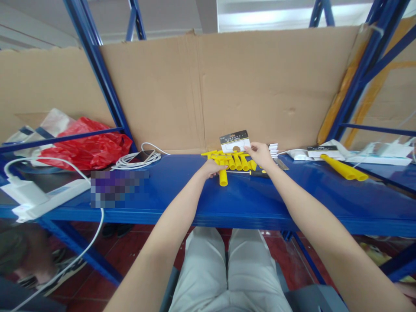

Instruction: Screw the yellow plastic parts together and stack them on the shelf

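My left hand (212, 168) is closed around a yellow hollow plastic tube (223, 178), its round open end facing me just above the blue shelf. Between the fingers of my right hand (259, 154) is a black-and-white printed card (234, 141), held upright by its right edge; a round notch shows at its bottom. Behind and between both hands lies a row of several yellow tubes (238, 163). In front of that row rests a thin metal rod with a black-and-yellow handle (259, 173), perhaps a screwdriver. A stack of white cards (273, 150) sits behind my right wrist.
On the left are a red plastic bag (87, 145), a coiled white cable (136, 160), a white power strip (58, 198) and a blurred-out purple item (113, 186). White packets (300, 154) and more yellow tubes (346, 169) lie right. A cardboard panel (260, 86) stands behind.
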Demonstrator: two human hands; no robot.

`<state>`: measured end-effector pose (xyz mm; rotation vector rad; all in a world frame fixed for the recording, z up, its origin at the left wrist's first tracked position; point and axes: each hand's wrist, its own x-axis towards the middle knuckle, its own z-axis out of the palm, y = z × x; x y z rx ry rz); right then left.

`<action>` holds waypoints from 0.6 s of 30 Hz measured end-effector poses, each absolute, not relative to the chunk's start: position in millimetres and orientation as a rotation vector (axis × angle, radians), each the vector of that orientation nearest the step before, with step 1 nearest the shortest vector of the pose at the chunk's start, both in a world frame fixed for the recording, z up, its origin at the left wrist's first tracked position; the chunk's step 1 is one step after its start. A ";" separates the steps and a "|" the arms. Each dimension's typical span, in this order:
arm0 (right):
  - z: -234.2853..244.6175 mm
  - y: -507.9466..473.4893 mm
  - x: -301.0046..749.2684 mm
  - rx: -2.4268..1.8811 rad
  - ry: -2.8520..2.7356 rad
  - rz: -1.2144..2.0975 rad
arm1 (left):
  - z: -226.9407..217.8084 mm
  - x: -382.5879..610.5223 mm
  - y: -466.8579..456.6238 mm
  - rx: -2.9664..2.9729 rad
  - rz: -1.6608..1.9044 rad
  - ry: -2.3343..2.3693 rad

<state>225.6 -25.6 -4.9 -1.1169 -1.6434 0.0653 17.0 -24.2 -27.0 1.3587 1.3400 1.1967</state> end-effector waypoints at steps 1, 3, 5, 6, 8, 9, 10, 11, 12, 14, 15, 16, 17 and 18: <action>-5.1 -25.3 225.7 -1.119 -1.639 0.066 | -24.7 17.7 -26.8 1.392 1.081 1.430; -5.2 -24.2 226.3 -1.120 -1.632 0.069 | -18.5 18.2 -31.2 1.361 1.021 1.427; -5.2 -22.7 227.7 -1.116 -1.620 0.077 | -12.3 18.4 -33.7 1.267 1.044 1.283; -5.1 -21.8 228.8 -1.113 -1.612 0.084 | -9.8 18.5 -34.2 1.215 1.068 1.225; -4.9 -20.0 231.3 -1.109 -1.591 0.095 | -6.4 18.5 -33.7 1.112 1.153 1.137; -4.8 -19.1 232.7 -1.106 -1.579 0.096 | -5.4 18.4 -32.8 1.061 1.206 1.116; -4.8 -18.2 233.9 -1.102 -1.569 0.098 | -4.8 18.0 -31.6 1.010 1.263 1.107; -4.8 -17.3 235.0 -1.099 -1.559 0.102 | -4.5 17.4 -30.3 0.961 1.321 1.112; -4.9 -16.6 235.7 -1.093 -1.551 0.112 | -4.4 16.4 -28.7 0.917 1.373 1.123; -4.9 -15.5 236.0 -1.063 -1.544 0.166 | -4.5 13.9 -25.6 0.846 1.460 1.156; -4.7 -15.3 235.6 -1.038 -1.544 0.215 | -4.7 12.3 -24.1 0.817 1.495 1.169; -4.5 -15.4 234.8 -1.008 -1.548 0.272 | -5.0 10.8 -22.8 0.788 1.526 1.180; -4.1 -15.9 233.8 -0.976 -1.554 0.335 | -5.4 9.3 -21.7 0.760 1.554 1.189; -3.8 -16.7 232.6 -0.949 -1.560 0.396 | -5.9 7.9 -20.7 0.734 1.576 1.195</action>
